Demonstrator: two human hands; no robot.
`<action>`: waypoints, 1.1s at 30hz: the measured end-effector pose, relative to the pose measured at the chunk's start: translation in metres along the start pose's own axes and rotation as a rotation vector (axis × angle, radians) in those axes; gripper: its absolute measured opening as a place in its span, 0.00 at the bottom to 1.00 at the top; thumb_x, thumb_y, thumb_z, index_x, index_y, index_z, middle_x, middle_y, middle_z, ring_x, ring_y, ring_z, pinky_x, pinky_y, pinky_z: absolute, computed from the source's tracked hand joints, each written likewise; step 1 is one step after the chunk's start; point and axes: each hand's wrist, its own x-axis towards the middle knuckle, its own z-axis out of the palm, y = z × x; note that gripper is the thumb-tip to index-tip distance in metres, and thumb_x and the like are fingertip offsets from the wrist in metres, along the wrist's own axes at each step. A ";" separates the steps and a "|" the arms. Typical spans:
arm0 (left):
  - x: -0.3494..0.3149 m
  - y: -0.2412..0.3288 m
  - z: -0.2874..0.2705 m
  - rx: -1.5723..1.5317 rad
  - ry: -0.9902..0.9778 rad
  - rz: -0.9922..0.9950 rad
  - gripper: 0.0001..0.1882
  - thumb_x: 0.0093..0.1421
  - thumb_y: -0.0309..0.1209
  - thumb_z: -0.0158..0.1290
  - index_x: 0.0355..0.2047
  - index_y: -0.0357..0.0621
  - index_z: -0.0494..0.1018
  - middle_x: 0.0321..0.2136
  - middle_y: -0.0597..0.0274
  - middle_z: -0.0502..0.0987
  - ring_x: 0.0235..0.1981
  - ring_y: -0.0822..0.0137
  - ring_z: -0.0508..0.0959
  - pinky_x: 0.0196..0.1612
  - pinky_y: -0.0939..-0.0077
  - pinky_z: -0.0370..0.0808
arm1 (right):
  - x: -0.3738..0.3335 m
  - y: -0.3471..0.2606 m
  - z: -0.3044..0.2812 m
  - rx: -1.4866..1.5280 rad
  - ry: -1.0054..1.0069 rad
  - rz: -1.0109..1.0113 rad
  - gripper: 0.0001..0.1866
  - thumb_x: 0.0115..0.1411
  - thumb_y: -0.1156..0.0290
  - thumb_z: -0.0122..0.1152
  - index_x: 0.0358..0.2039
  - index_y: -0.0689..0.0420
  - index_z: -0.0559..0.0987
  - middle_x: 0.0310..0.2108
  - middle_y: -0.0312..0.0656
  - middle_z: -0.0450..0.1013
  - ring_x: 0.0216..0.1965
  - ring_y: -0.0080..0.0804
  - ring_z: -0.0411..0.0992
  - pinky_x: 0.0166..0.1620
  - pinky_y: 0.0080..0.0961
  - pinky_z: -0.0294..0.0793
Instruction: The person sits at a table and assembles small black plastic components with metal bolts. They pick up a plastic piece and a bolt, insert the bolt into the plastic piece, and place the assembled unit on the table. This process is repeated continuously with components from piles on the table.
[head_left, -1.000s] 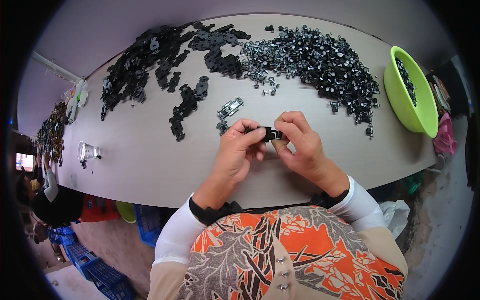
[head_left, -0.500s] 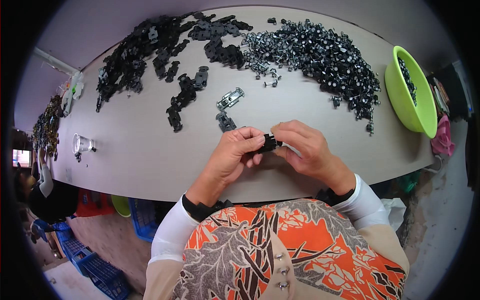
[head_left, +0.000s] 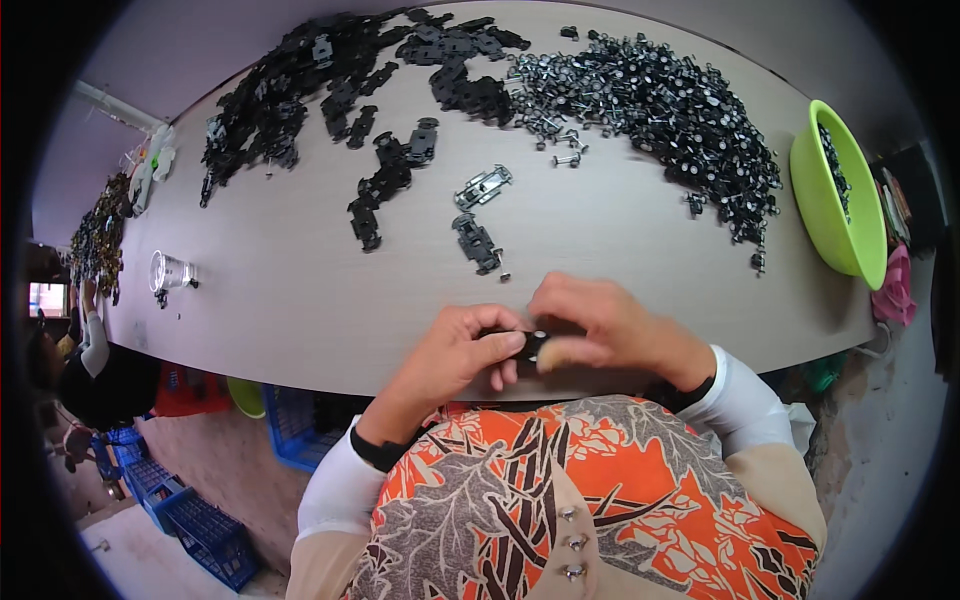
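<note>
My left hand [head_left: 462,352] pinches a small black toy car chassis [head_left: 530,346] between thumb and fingers, close to the table's front edge. At its right end, my right hand [head_left: 610,325] curls thumb and fingers round it, somewhat smeared by motion. A pale round wheel shows at that end; the fingers hide much of the piece. Just beyond the hands lie a dark grey chassis [head_left: 474,242] and a small wheel axle [head_left: 503,268]. Above them rests a silvery chassis [head_left: 483,187], tilted on the tabletop.
Black chassis [head_left: 265,110] are heaped at the back left, with a short chain of them [head_left: 385,180] nearer. Wheel axles [head_left: 660,110] make a big pile at the back right. A green basin [head_left: 835,220] stands right, a clear cup [head_left: 172,270] left. Another person [head_left: 95,385] works far left.
Both hands have moved down toward the table's front edge with the chassis. The grey chassis and the axle beside it now show fully. The whole view has shifted slightly.
</note>
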 end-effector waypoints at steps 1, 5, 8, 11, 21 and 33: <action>-0.005 -0.004 -0.009 0.011 0.037 0.008 0.09 0.60 0.29 0.53 0.36 0.34 0.74 0.24 0.60 0.77 0.20 0.74 0.76 0.23 0.85 0.74 | 0.004 0.008 -0.004 -0.040 0.005 0.030 0.16 0.47 0.72 0.65 0.37 0.58 0.71 0.31 0.43 0.67 0.31 0.42 0.70 0.30 0.32 0.71; -0.013 -0.012 -0.027 -0.253 0.298 0.105 0.09 0.60 0.27 0.51 0.38 0.34 0.72 0.28 0.56 0.78 0.20 0.71 0.77 0.20 0.80 0.76 | 0.038 0.021 0.001 -0.188 0.020 0.052 0.15 0.48 0.74 0.63 0.36 0.59 0.70 0.36 0.44 0.66 0.36 0.42 0.70 0.34 0.34 0.71; -0.014 -0.008 -0.025 -0.278 0.304 0.109 0.10 0.60 0.28 0.51 0.40 0.34 0.71 0.30 0.55 0.77 0.20 0.70 0.78 0.21 0.79 0.77 | 0.048 0.024 0.013 -0.300 0.000 -0.005 0.16 0.47 0.75 0.64 0.36 0.60 0.71 0.38 0.43 0.66 0.37 0.42 0.70 0.36 0.34 0.71; -0.014 -0.005 -0.026 -0.319 0.301 0.110 0.11 0.61 0.28 0.51 0.40 0.33 0.71 0.30 0.56 0.77 0.21 0.69 0.78 0.22 0.78 0.78 | 0.051 0.027 0.010 -0.271 -0.085 0.049 0.16 0.46 0.75 0.65 0.37 0.61 0.72 0.36 0.42 0.68 0.31 0.38 0.71 0.33 0.29 0.71; 0.005 0.000 -0.016 -0.224 0.152 0.047 0.11 0.60 0.28 0.52 0.41 0.34 0.72 0.30 0.59 0.77 0.24 0.71 0.79 0.26 0.81 0.78 | 0.060 0.048 -0.025 -0.219 0.098 0.079 0.11 0.49 0.77 0.64 0.34 0.60 0.74 0.30 0.39 0.69 0.24 0.27 0.69 0.27 0.23 0.69; 0.035 0.009 -0.005 -0.152 0.107 0.022 0.12 0.59 0.24 0.50 0.43 0.32 0.72 0.33 0.53 0.77 0.27 0.69 0.79 0.28 0.80 0.78 | -0.014 0.066 -0.112 -0.945 0.581 0.324 0.15 0.45 0.84 0.57 0.37 0.59 0.75 0.46 0.45 0.69 0.44 0.46 0.67 0.46 0.33 0.70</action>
